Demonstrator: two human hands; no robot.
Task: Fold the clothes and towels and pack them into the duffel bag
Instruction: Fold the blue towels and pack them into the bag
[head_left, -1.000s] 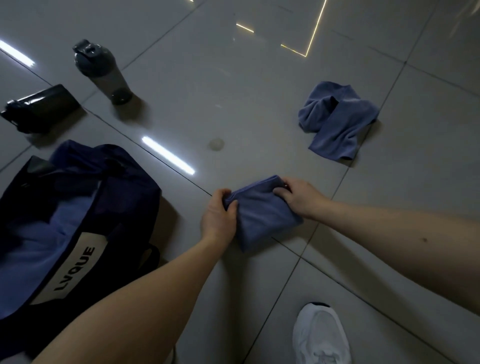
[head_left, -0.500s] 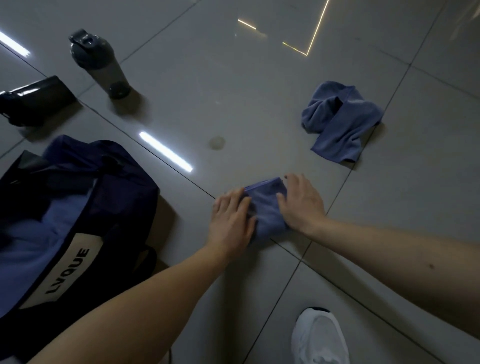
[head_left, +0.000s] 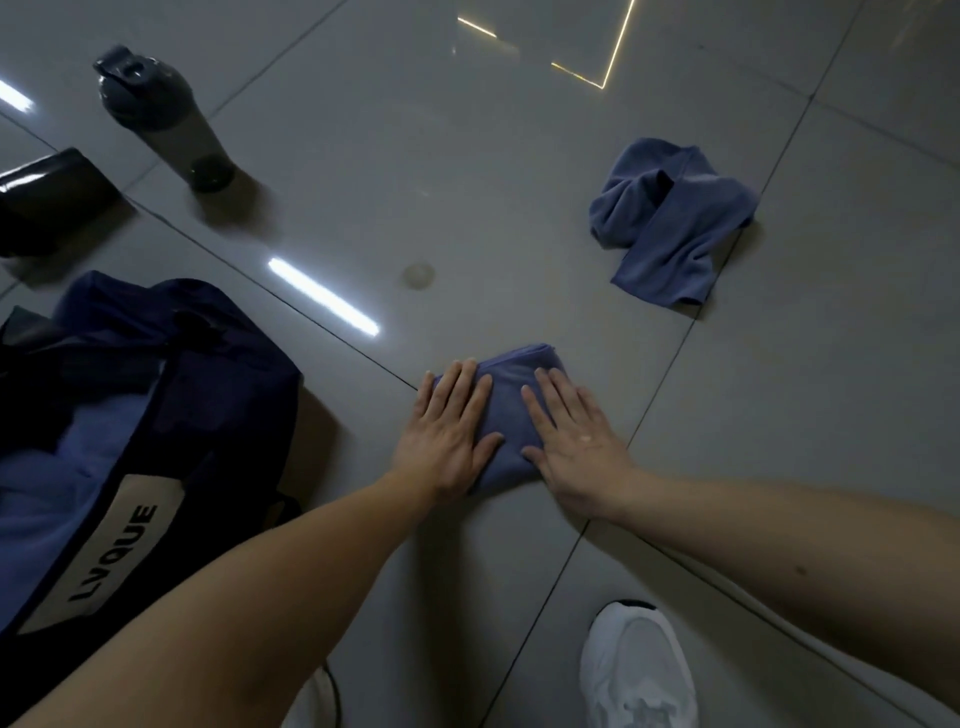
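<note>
Left hand (head_left: 447, 436) and right hand (head_left: 576, 441), fingers flat, press the folded towel (head_left: 511, 410) beneath them, apparently flattening it for packing.

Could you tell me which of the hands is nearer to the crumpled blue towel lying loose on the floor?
Right. The right hand lies flat on the folded towel, below and slightly left of the crumpled towel; the left hand presses beside it, farther away.
</note>
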